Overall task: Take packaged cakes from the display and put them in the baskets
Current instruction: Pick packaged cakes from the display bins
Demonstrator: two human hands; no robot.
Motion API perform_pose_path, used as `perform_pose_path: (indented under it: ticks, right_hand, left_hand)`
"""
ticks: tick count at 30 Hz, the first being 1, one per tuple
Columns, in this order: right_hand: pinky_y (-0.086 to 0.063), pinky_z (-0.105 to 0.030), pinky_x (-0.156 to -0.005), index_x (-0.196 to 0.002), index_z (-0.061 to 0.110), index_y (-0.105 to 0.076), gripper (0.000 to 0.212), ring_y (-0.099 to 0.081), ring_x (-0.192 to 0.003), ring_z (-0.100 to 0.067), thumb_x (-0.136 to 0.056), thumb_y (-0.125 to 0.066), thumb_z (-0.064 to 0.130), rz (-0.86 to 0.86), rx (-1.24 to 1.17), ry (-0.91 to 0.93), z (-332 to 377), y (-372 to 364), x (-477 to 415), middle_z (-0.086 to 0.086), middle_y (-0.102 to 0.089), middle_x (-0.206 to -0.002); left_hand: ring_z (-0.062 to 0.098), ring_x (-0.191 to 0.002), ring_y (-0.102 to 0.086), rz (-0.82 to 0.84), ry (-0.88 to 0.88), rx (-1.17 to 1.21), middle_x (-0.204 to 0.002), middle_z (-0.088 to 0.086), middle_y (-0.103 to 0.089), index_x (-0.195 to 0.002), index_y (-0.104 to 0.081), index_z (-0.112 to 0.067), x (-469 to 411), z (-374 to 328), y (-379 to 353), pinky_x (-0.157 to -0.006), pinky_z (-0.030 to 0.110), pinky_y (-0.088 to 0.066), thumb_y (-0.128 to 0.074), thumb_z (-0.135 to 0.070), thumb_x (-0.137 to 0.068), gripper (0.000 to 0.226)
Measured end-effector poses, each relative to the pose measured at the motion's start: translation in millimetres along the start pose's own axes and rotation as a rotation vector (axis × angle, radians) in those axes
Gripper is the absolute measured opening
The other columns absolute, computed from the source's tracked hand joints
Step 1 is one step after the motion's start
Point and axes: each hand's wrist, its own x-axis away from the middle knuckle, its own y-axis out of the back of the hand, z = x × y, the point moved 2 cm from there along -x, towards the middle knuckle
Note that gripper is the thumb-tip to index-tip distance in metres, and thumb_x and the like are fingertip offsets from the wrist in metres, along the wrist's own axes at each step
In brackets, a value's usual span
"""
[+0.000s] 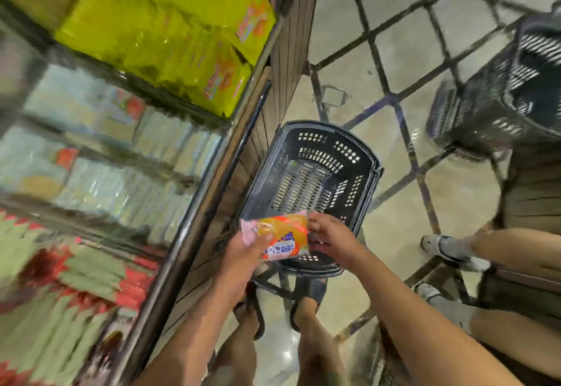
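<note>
Both hands pinch orange-and-pink plastic-wrapped cake packet (280,238): left hand (247,250) on its left end, right hand (329,238) on its right edge, above near rim of empty black slotted plastic basket (309,173) on floor

Packaged cake (280,238): orange wrapper, pink end, blue-and-white label. Basket (361,155): black, slotted. Display packs (170,30): bright yellow with orange print; floor (455,197): beige tiles, dark grid lines.

Floor basket (346,152) is sitting open-topped — packaged cake (282,237) is hanging over its near rim; display front (230,197) is crowding the left, open floor (409,218) running right.
</note>
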Motion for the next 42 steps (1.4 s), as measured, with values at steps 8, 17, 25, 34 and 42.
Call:
perform_pose_path:
  ticks: [8,17,25,34,42]
  right_hand:
    - [-0.056,-0.041,-0.086,-0.115,0.003,-0.069,0.038,-0.066,-0.096,-0.031,-0.087,-0.076,0.027,0.137,-0.035,0.340,84,-47,182,-0.018,-0.070,-0.107]
    - [-0.062,-0.034,-0.075,-0.119,-0.004,-0.064,0.052,-0.073,-0.090,-0.029,-0.078,-0.086,0.019,0.239,0.159,0.636,134,-132,285,-0.024,-0.073,-0.110]
    - [-0.060,-0.025,-0.072,-0.114,0.000,-0.068,0.029,-0.075,-0.086,-0.018,-0.086,-0.071,-0.005,0.578,0.563,0.700,114,-236,326,-0.013,-0.078,-0.102]
    - [-0.046,-0.024,-0.058,-0.101,-0.009,-0.066,0.053,-0.059,-0.073,-0.015,-0.074,-0.091,0.029,0.971,1.145,0.753,-37,-395,404,0.002,-0.064,-0.072]
    - [-0.052,-0.016,-0.077,-0.108,0.032,-0.069,0.037,-0.064,-0.081,0.010,-0.077,-0.086,0.042,1.573,1.691,0.766,-248,-494,538,0.010,-0.073,-0.095]
  left_hand:
    - [0.041,-0.106,-0.073,0.177,-0.162,0.002,-0.115,0.021,-0.075,-0.117,-0.071,-0.007,114,-107,-9,-0.096,0.059,-0.057,-0.088,-0.032,-0.079,0.048]
    - [0.024,-0.090,-0.076,0.149,-0.429,-0.020,-0.102,0.008,-0.079,-0.117,-0.068,-0.011,215,-193,60,-0.077,0.039,-0.063,-0.082,-0.021,-0.083,0.038]
    - [0.009,-0.082,-0.074,-0.294,-0.600,0.083,-0.088,-0.008,-0.079,-0.115,-0.066,-0.014,342,-133,142,-0.069,0.019,-0.055,-0.068,-0.009,-0.098,0.017]
    - [0.037,-0.099,-0.073,-0.882,-0.574,0.485,-0.113,0.019,-0.075,-0.116,-0.069,-0.016,505,53,241,-0.086,0.059,-0.059,-0.082,-0.021,-0.084,0.035]
    - [0.034,-0.116,-0.068,-1.246,-0.598,0.656,-0.124,0.017,-0.071,-0.121,-0.066,-0.006,672,244,289,-0.094,0.050,-0.056,-0.082,-0.012,-0.086,0.040]
